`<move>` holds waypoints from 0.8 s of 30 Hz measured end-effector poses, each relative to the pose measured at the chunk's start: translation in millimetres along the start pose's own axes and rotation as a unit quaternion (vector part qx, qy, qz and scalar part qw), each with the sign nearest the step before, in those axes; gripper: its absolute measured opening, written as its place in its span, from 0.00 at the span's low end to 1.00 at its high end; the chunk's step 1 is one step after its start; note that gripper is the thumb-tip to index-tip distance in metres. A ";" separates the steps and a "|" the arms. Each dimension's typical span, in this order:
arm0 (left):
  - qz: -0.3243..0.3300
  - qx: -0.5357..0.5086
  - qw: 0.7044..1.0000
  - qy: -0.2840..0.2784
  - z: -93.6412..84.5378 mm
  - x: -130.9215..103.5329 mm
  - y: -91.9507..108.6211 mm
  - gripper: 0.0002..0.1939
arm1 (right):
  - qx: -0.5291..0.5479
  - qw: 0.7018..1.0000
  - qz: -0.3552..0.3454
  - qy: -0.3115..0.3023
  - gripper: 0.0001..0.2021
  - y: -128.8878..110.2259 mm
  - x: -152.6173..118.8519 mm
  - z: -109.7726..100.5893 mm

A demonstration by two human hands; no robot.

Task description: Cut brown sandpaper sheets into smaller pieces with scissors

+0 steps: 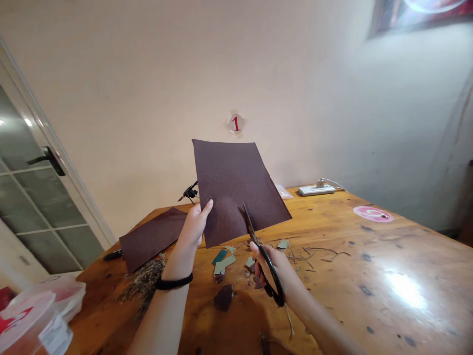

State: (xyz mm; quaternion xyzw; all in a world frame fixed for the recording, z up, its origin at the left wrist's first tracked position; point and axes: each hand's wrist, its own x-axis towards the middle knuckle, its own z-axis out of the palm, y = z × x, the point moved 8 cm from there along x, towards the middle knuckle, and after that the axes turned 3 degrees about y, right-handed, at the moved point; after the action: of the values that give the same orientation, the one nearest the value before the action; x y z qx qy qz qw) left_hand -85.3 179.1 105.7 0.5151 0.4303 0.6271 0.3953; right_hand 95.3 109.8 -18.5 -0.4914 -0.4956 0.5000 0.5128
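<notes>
A large dark brown sheet [232, 182] is held up over the table, tilted. My left hand [195, 222] grips its lower left edge, thumb on the near face; a black band is round the wrist. In my right hand [271, 266] are black-handled scissors [273, 278], their blades at the sheet's lower edge, one blade showing in front of it. Below lie small green and brown scraps [224, 264] and a dark torn piece [223, 297]. A second brown sheet [153, 236] lies to the left, beside a heap of dry plant bits [146, 283].
On the wooden table [332, 296] are thin dry stems [321, 251], a pink round sticker [373, 214] and a power strip [316, 190] at the back. Plastic containers [40, 305] stand at the lower left. A black object [189, 191] shows behind the held sheet.
</notes>
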 end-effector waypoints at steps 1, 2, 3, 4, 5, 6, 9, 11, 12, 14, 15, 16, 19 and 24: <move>0.006 0.003 1.000 -0.003 0.7 -0.2 1.0 0.17 | 0.003 1.000 0.001 0.000 0.22 -0.7 -0.2 0.3; 0.013 0.006 1.000 -0.006 1.4 -0.5 2.4 0.16 | 0.011 1.000 0.004 -0.002 0.22 -0.2 -0.1 1.0; 0.022 0.010 1.000 -0.007 2.0 -0.9 4.0 0.16 | 0.022 1.000 0.014 -0.005 0.22 1.8 0.1 2.1; 0.030 0.015 0.999 -0.008 2.5 -1.4 5.8 0.16 | 0.035 0.999 0.025 -0.006 0.21 4.3 0.4 2.9; 0.038 0.022 0.999 -0.006 2.7 -2.1 7.7 0.16 | 0.043 0.999 0.033 -0.007 0.21 6.5 0.7 3.5; 0.045 0.030 0.999 -0.002 2.7 -2.7 9.6 0.16 | 0.045 0.998 0.035 -0.006 0.21 7.6 0.9 3.5; 0.060 0.048 0.997 0.021 0.8 -4.9 15.6 0.13 | 0.020 1.000 0.018 -0.004 0.22 4.0 -0.1 1.5; 0.069 0.056 0.996 0.034 -0.3 -6.1 19.2 0.10 | 0.001 1.000 0.008 -0.006 0.22 -1.0 -1.9 0.2; 0.072 0.058 0.995 0.035 -0.3 -6.5 20.4 0.09 | -0.002 1.000 0.008 -0.007 0.23 -3.1 -2.8 -0.4; 0.073 0.059 0.995 0.036 -0.4 -7.0 21.2 0.08 | 0.002 1.000 0.005 -0.005 0.23 -6.8 -4.1 -1.3; 0.074 0.058 0.995 0.035 -0.4 -7.0 20.9 0.09 | 0.009 1.000 0.004 -0.004 0.23 -7.8 -4.5 -1.4; 0.076 0.057 0.995 0.034 -0.3 -7.1 20.6 0.11 | 0.017 1.000 0.004 -0.004 0.23 -8.0 -4.6 -1.2; 0.090 0.059 0.994 0.034 -0.3 -7.0 20.2 0.14 | 0.034 0.999 0.006 -0.009 0.24 -5.7 -4.0 1.1; 0.082 0.062 0.994 0.034 1.1 -5.8 15.3 0.13 | 0.022 1.000 0.017 0.005 0.24 2.2 -0.5 1.8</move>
State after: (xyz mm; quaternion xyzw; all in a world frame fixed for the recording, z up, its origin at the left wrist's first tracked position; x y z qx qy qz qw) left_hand -84.1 169.0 118.5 0.5508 0.4377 0.6465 0.2950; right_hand 93.4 109.3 -20.7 -0.4908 -0.4732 0.5169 0.5177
